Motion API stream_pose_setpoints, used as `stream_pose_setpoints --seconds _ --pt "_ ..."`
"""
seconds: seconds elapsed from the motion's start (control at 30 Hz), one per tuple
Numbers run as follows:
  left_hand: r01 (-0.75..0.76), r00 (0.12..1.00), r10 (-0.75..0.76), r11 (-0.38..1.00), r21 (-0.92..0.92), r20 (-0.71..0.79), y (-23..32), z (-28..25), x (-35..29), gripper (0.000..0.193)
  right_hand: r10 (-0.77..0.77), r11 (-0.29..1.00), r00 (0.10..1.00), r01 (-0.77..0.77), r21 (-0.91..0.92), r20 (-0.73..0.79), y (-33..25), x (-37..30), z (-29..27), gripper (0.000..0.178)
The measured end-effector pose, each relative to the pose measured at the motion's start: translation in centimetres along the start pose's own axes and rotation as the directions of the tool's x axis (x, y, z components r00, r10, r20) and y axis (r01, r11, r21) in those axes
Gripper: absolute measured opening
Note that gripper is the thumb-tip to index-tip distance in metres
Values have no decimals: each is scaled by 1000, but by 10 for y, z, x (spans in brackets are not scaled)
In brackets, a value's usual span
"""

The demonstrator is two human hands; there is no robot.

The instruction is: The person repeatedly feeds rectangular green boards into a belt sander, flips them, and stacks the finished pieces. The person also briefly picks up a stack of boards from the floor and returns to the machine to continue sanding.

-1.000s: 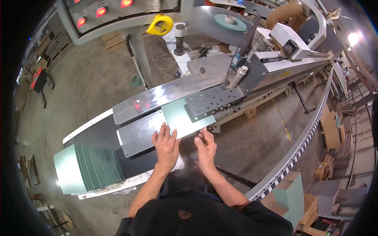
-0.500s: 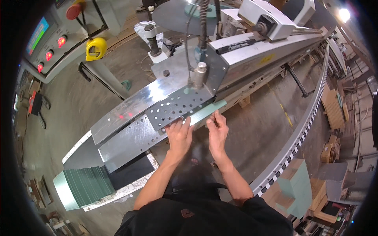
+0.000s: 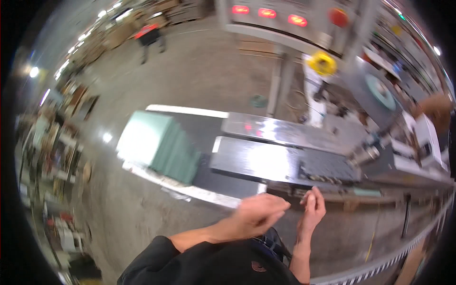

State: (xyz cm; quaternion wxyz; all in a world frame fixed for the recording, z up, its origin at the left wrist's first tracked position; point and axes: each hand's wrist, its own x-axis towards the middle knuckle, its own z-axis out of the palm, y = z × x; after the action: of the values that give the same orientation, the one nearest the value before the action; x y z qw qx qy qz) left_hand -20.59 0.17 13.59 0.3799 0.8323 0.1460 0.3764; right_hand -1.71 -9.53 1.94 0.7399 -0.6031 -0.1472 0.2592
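Observation:
My left hand [image 3: 259, 212] hovers in front of the machine's near edge, blurred, its loosely bent fingers pointing right and a gap showing at the thumb. Nothing shows in it. To its right is my right hand [image 3: 312, 209], fingers raised and loosely parted, also without a visible object. Both are just below a shiny metal plate [image 3: 256, 159] and a dark perforated plate [image 3: 327, 165]. A pale green strip [image 3: 367, 192] lies along the machine's edge, beyond my right hand and apart from it. On the left, a stack of green boards [image 3: 152, 137] stands on a dark, white-edged bed.
Above the plates stands a control panel [image 3: 273, 29] with lit red buttons and a red knob [image 3: 338, 17]. A yellow tape measure [image 3: 322, 63] hangs beneath it. A curved rail [image 3: 351, 277] crosses the lower right. A red and black object [image 3: 148, 35] stands on the floor far left.
My view has swung left, towards the stack of green boards. Both hands have come away from the green strip, which stays at the machine's edge.

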Motion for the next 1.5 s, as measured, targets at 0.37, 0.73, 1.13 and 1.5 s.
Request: stream_pose_setpoints --seconds 0.37,0.73,1.13,1.5 --pt "643 506 90 623 445 -858 -66 -301 -114 35 51 998 689 -7 -64 723 -19 -88 227 39" --pt "577 597 22 683 449 -802 -40 -256 -129 30 -49 920 626 332 -209 778 -24 -105 316 43" --pt "412 633 102 795 445 -767 0 -221 -112 38 57 933 685 -296 206 727 -48 -108 263 20" --pt "319 881 -209 925 206 -425 -74 -52 -101 41 264 913 919 -336 231 293 37 -60 70 23"
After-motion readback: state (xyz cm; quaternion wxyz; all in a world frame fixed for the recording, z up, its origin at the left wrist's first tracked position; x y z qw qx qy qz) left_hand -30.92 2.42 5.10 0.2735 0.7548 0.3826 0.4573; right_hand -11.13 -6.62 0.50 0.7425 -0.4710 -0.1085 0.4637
